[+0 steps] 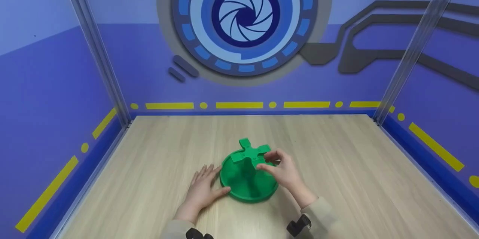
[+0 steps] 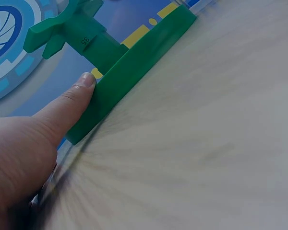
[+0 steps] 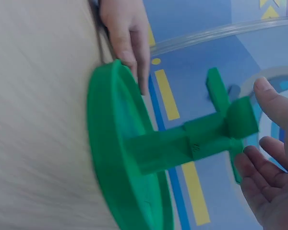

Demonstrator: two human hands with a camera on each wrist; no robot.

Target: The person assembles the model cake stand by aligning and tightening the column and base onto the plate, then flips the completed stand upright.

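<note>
A green round base with a raised rim lies on the table. From its middle rises a green post, topped by a green cross-shaped piece with several flared arms. My left hand rests at the base's left side, fingers spread, its thumb against the rim. Beside the top piece, on its right, is my right hand, with fingers loosely curved and thumb held apart. In the right wrist view, its fingertips come close to one arm of the cross, and nothing is in its palm.
Light wood-grain table surrounds the base. Blue printed panels stand behind and on both sides, with metal posts at the back corners.
</note>
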